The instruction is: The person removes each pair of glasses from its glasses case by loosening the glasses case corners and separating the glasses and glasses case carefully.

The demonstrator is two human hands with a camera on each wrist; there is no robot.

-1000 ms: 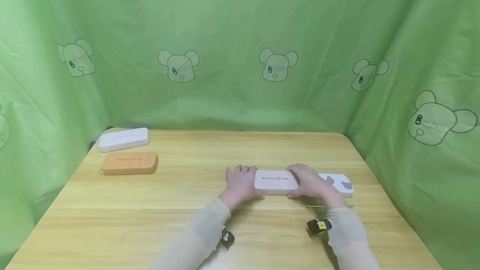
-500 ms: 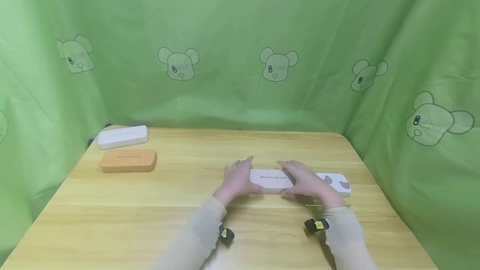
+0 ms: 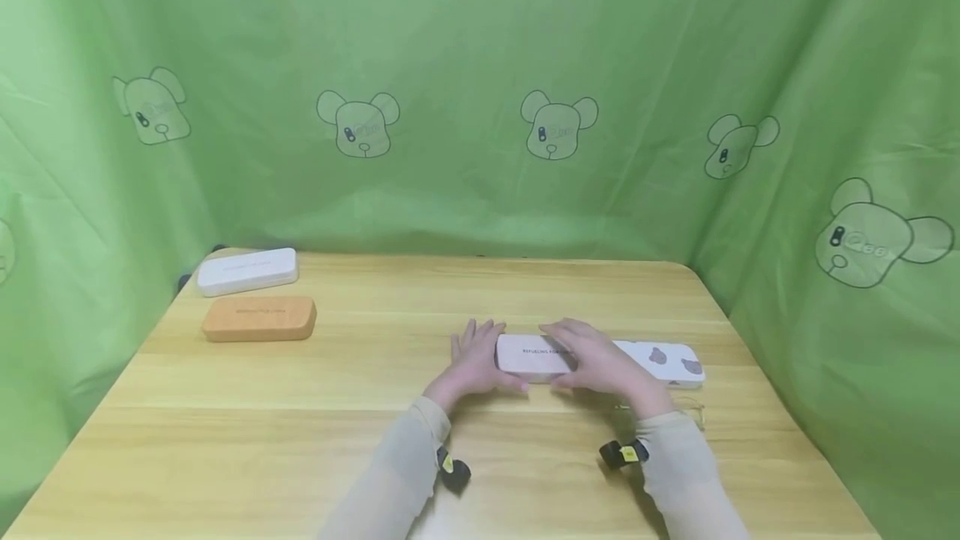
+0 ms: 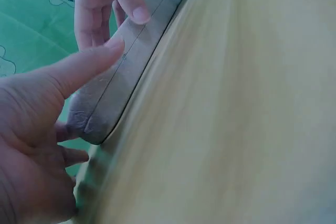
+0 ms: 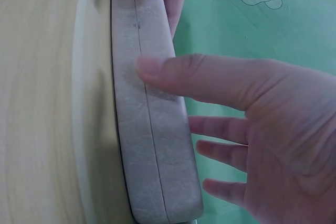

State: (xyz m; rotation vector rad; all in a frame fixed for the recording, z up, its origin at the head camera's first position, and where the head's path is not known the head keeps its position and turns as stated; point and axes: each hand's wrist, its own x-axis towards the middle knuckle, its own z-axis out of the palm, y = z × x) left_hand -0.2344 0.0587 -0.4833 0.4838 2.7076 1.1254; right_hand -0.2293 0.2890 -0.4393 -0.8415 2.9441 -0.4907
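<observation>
A pale pinkish-grey glasses case [image 3: 528, 357] with dark lettering lies closed on the table, its front seam [image 5: 149, 114] visible in the right wrist view. Around its left end my left hand [image 3: 474, 365] holds it, thumb on the front side and fingers behind. My right hand [image 3: 600, 363] reaches over the right part; the thumb presses on the front seam and the fingers extend along the far side, some tips apart from the case. Part of the lettering is covered by this hand. Just to the right lies a white glasses case [image 3: 675, 363] with bear prints.
Thin-framed glasses [image 3: 697, 413] lie beside my right wrist, partly hidden. At the far left are a white glasses case [image 3: 247, 271] and an orange glasses case [image 3: 260, 319]. Green curtain [image 3: 450, 198] surrounds the wooden table [image 3: 390, 290].
The pinkish-grey case has shifted slightly left. My right hand has slid left along it, showing more of the bear-print case and the glasses. My left hand stays at the left end.
</observation>
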